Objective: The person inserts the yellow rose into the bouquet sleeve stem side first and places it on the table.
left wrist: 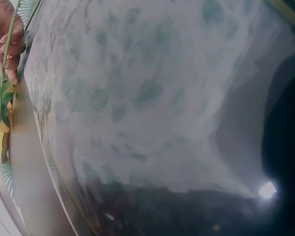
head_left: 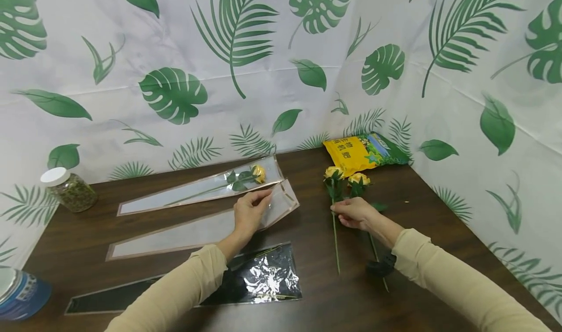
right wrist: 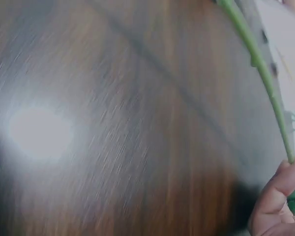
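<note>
My left hand [head_left: 249,214] pinches the upper edge of a white flower sleeve [head_left: 175,238] at its wide end, which is lifted off the table. Between the thumb and fingers of my right hand [head_left: 354,214] is the stem of a yellow rose [head_left: 333,172], its head pointing away from me. In the right wrist view the green stem [right wrist: 259,64] runs up from the pinching fingertips. A second yellow rose [head_left: 359,179] lies just right of the held one, its stem passing beneath my right hand. Behind the white sleeve, another sleeve [head_left: 140,206] has a yellow rose [head_left: 258,174] inside.
A shiny black sleeve [head_left: 274,276] lies nearest me, partly under my left forearm. At the left stand a jar [head_left: 72,193] with a white lid and a blue tin [head_left: 28,298]. A yellow and green bag [head_left: 364,151] rests against the leaf-patterned backdrop at the back.
</note>
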Demonstrator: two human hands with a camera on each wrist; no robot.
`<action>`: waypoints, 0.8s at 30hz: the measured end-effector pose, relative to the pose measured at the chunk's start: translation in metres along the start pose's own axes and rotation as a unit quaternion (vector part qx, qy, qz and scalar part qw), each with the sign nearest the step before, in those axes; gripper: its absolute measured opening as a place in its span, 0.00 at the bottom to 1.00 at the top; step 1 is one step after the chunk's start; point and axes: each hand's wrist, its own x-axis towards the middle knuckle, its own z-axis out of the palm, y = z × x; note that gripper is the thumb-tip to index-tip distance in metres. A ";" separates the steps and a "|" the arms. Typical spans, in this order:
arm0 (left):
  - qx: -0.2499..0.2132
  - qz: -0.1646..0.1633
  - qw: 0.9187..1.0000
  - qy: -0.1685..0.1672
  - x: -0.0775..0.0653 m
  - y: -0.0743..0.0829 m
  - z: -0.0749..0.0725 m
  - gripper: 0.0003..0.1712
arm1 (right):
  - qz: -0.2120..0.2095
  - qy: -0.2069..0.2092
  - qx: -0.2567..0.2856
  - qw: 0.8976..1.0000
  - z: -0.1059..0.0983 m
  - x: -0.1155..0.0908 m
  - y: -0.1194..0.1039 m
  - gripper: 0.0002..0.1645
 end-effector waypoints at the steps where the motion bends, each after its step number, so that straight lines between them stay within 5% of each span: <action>1: 0.000 -0.002 1.000 0.001 0.000 0.000 0.000 0.07 | 0.004 -0.004 0.018 1.000 0.002 0.001 -0.001 0.32; 8: 0.007 0.002 1.000 0.009 0.001 -0.003 -0.004 0.07 | -0.008 -0.018 0.127 0.992 0.015 0.010 -0.005 0.27; 15: 0.002 0.010 1.000 0.008 0.002 -0.004 -0.005 0.07 | -0.077 0.031 0.168 0.982 0.021 0.015 -0.017 0.12; 18: -0.002 0.014 1.000 0.007 0.002 -0.005 -0.004 0.07 | -0.102 0.049 0.222 0.968 0.017 0.011 -0.030 0.15; 24: -0.004 0.027 1.000 0.009 0.003 -0.007 -0.002 0.07 | -0.155 0.127 0.335 0.921 0.002 0.008 -0.057 0.31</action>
